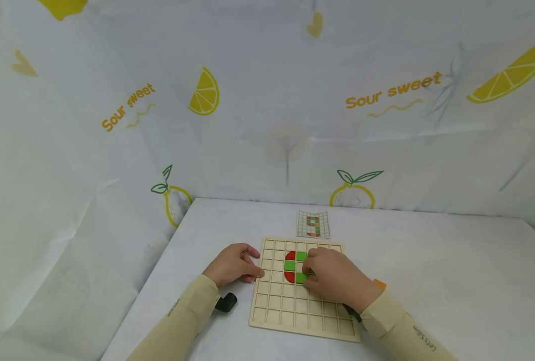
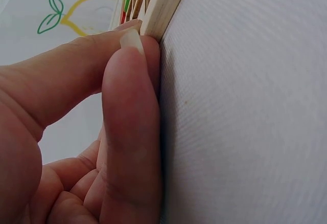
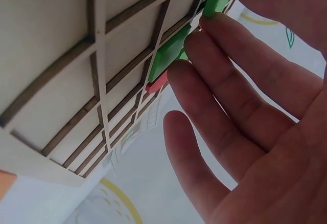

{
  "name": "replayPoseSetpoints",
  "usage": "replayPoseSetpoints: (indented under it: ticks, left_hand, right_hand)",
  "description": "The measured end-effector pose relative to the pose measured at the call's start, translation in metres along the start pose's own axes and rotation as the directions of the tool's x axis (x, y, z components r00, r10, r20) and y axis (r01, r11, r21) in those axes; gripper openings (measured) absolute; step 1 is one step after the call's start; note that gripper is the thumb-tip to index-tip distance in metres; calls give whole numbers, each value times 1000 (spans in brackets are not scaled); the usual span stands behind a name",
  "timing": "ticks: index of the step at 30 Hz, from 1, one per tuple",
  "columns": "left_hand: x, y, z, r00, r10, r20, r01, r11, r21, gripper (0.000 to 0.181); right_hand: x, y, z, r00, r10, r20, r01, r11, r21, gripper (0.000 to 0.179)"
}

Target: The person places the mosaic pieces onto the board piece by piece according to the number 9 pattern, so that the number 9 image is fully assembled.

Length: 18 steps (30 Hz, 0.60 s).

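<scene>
A square wooden grid board lies on the table, with flat pieces set in its upper middle cells. Among them are a rounded red piece, another red piece lower down, and green tiles. My right hand is over the board's right half, hiding part of the pattern. In the right wrist view its thumb and index finger pinch a green tile, the other fingers spread. Relaxed fingers of my left hand touch the board's left edge, thumb tip against the wood in the left wrist view.
Behind the board lies a pattern card with a small coloured grid. An orange piece shows beside my right wrist. Black wrist devices sit under both wrists. A printed white sheet hangs behind the table.
</scene>
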<state>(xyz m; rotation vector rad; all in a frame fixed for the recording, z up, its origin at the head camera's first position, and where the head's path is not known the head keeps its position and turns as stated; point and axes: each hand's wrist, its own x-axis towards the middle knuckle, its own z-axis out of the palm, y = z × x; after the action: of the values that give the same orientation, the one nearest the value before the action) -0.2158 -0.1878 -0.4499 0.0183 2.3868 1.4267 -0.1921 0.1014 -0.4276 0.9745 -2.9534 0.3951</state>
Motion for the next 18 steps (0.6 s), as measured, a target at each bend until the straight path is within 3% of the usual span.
replayPoseSetpoints:
  ticks: [9,18]
  left_hand:
    - [-1,3,2,1000,-8,-4,8,1000,8,48]
    - [-2,2,2,1000,-13,-10,13,1000,16,48]
  right_hand:
    - [-9,6,-7,999,49,7,-49,999,-5,6]
    - [-39,40,-17,982,183,37,-183,983,-2,12]
